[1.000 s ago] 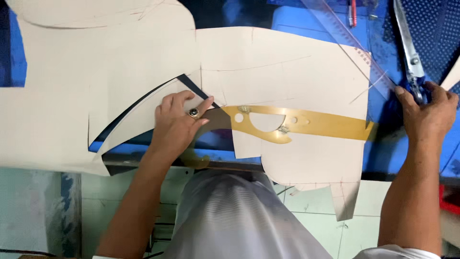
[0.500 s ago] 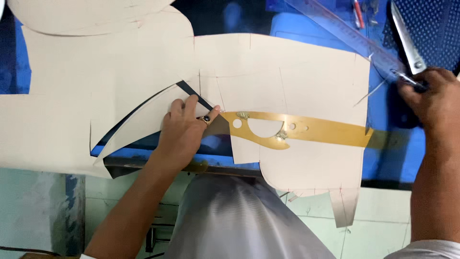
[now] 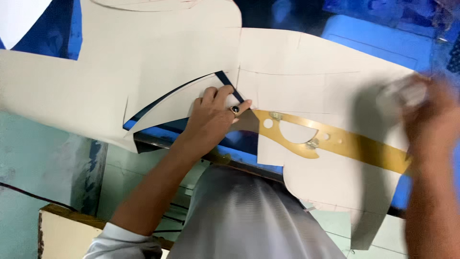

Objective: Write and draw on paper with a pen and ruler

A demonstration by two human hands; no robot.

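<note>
The left hand (image 3: 213,117), fingers spread flat and holding nothing, presses on the cream paper pattern (image 3: 158,62). Just right of its fingertips the amber curved ruler (image 3: 335,141) lies across the pattern. Its far end meets the blurred right hand (image 3: 426,115), whose grip cannot be made out.

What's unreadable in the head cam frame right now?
- Right hand: motion-blurred, so its grip and the pale object at it cannot be identified.
- Amber translucent curve ruler: right end hidden behind the blurred right forearm, left end under the left hand.
- Beige paper pattern sheets: cut off by the top and left frame edges.
- Blue table surface: mostly covered by paper.
</note>
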